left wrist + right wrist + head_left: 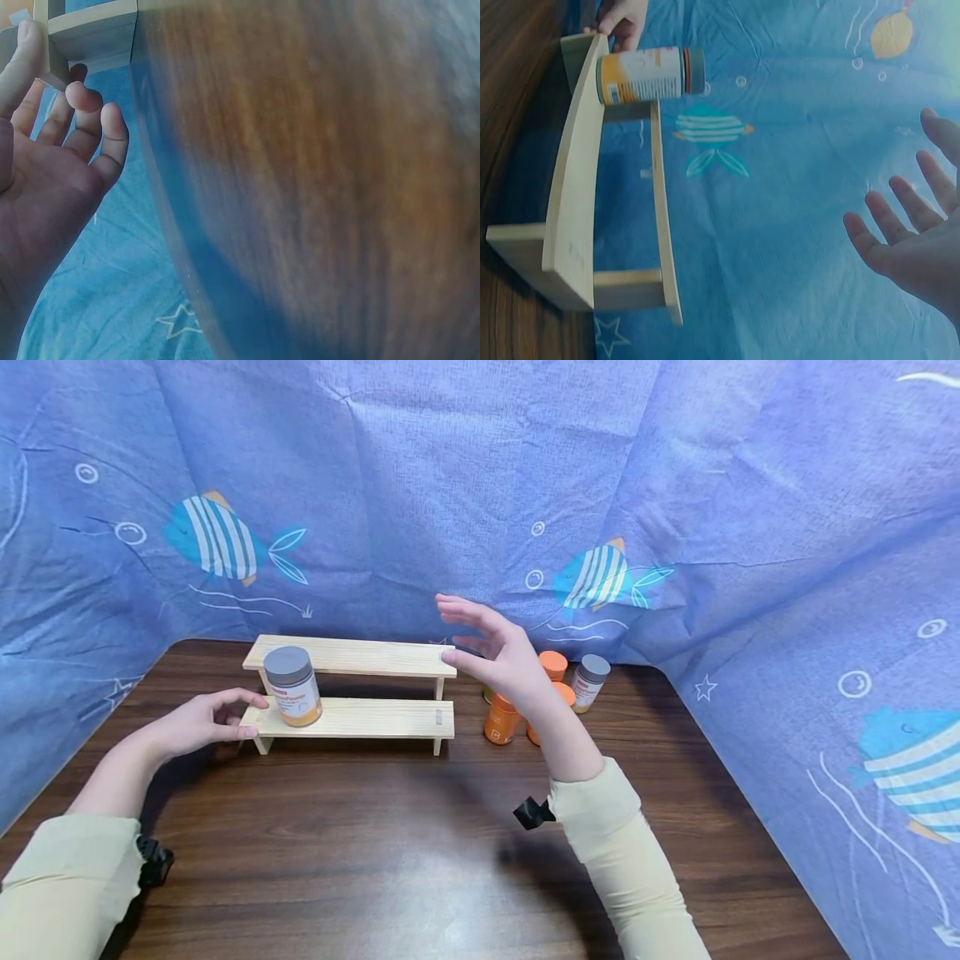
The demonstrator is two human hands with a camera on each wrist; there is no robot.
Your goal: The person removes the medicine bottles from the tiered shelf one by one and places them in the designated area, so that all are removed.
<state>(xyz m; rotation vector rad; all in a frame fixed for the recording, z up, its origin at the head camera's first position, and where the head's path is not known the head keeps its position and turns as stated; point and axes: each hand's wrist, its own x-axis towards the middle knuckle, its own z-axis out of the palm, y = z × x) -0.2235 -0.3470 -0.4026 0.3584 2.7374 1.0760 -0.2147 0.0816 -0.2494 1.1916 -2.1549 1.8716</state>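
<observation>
A two-step wooden shelf (375,718) stands on the table. On the left part of its lower step sits an upright jar (294,689) with a grey lid, a white label and an orange-yellow base. My left hand (197,725) pinches the left end of that lower step; in the left wrist view the thumb lies on one side of the wood and fingers reach behind. Above the shelf's right end, my right hand (510,662) hangs in the air with spread, slightly bent fingers. It holds nothing, as the right wrist view (911,232) confirms.
Right of the shelf stand several containers, partly hidden by my right arm: orange bottles (501,723) and another grey-lidded jar (591,683). A blue fish-patterned cloth (465,485) hangs behind and beside the dark wooden table (337,843).
</observation>
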